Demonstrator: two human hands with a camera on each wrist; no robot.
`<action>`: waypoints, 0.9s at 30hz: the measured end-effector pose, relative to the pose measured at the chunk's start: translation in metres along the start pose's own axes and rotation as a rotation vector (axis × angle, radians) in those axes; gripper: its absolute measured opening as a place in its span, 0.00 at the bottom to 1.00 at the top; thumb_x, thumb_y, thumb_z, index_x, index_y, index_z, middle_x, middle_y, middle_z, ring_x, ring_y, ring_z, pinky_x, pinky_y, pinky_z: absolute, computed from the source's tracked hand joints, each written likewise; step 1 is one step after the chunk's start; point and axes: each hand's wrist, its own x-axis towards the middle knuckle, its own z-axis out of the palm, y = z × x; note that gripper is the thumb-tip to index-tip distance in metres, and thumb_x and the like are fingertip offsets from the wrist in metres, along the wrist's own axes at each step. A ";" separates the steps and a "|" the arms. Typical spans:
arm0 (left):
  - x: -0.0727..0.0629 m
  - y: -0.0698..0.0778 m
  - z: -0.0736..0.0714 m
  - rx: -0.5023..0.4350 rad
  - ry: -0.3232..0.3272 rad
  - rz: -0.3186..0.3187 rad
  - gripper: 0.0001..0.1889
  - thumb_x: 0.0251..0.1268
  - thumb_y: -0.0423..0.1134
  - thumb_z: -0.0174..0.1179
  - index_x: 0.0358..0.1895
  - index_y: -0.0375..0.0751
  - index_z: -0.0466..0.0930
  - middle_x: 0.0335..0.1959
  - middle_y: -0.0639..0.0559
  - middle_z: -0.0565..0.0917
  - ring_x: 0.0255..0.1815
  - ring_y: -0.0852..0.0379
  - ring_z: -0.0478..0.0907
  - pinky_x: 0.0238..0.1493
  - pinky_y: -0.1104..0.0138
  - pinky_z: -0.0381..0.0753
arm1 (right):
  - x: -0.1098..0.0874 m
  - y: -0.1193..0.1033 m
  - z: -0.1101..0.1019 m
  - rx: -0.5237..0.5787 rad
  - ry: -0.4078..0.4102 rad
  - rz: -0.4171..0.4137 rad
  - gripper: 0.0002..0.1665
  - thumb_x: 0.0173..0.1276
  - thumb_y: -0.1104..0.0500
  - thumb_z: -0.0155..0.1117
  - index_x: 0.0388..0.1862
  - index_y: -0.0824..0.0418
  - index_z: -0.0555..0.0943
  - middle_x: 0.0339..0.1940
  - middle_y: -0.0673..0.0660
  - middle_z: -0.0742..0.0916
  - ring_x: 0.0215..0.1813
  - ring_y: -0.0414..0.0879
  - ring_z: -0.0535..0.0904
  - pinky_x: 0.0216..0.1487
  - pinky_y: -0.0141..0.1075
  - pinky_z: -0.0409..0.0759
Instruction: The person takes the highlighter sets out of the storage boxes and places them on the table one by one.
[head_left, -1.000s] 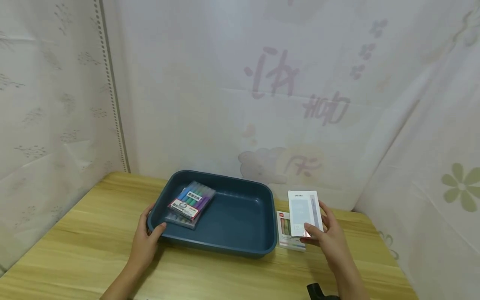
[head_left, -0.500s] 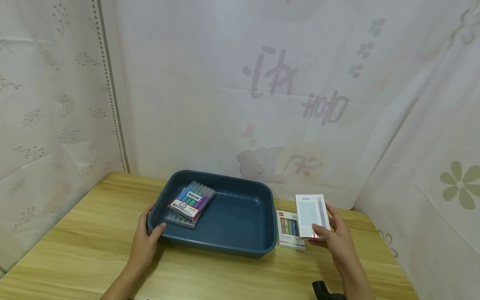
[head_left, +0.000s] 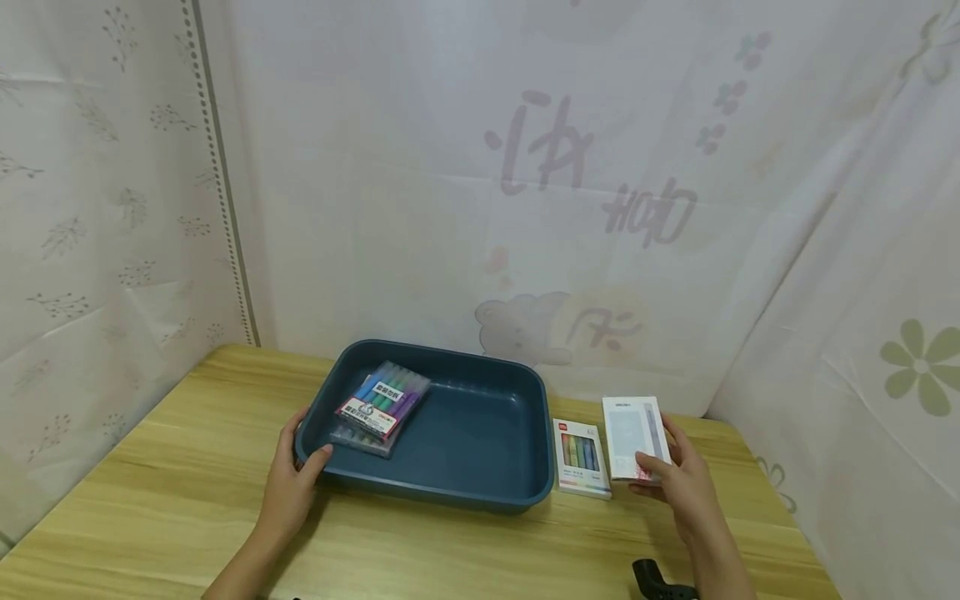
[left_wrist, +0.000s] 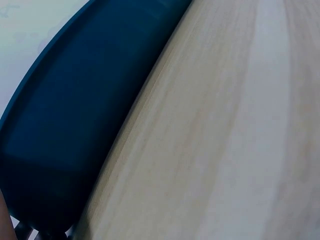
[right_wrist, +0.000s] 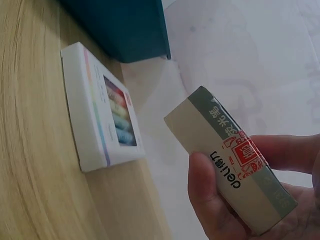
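My left hand (head_left: 294, 475) grips the left end of a dark blue plastic tray (head_left: 480, 450), thumb over the rim. Inside the tray, toward its left, lie two clear packs of coloured pens, the upper pack (head_left: 384, 400) overlapping the lower pack (head_left: 360, 440). My right hand (head_left: 686, 479) holds a white and grey highlighter box (head_left: 630, 429) above the table, pinched between thumb and fingers; its end with a red seal shows in the right wrist view (right_wrist: 235, 165). Just left of it, a white box with a window onto coloured highlighters (head_left: 581, 458) lies flat beside the tray.
The wooden table (head_left: 450, 550) runs up to a patterned white curtain (head_left: 420, 208) behind and at both sides. A black curved object (head_left: 656, 579) sits by my right wrist at the lower edge of the head view.
My right hand has moved right and slightly toward me with the held box, uncovering the windowed highlighter box. The left hand and tray have stayed in place.
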 end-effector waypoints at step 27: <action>0.000 -0.001 0.000 0.006 0.000 0.011 0.36 0.78 0.38 0.53 0.82 0.48 0.47 0.75 0.33 0.63 0.55 0.82 0.70 0.49 0.87 0.71 | 0.013 0.029 -0.006 -0.039 -0.018 0.050 0.51 0.75 0.67 0.56 0.85 0.52 0.39 0.65 0.73 0.71 0.34 0.45 0.86 0.37 0.42 0.88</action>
